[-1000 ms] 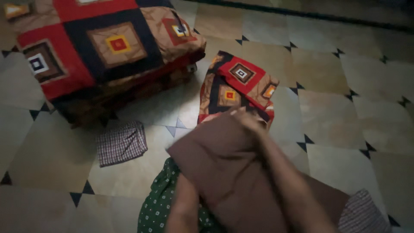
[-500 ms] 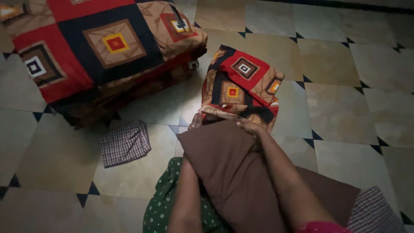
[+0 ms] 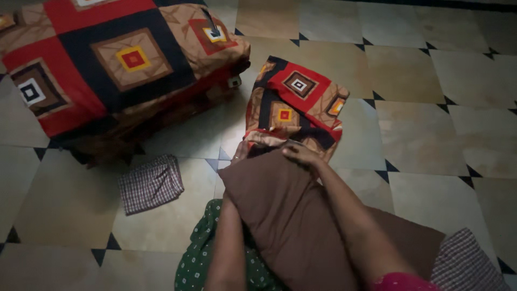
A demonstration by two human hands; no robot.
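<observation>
Both hands' fingers, right hand (image 3: 301,155) and left hand (image 3: 240,152), grip the brown pillow (image 3: 291,215).

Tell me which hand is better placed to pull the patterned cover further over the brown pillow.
Probably the right hand: it rests on top of the brown pillow right at the patterned cover's opening. The left hand sits lower at the pillow's side, mostly hidden.
</observation>
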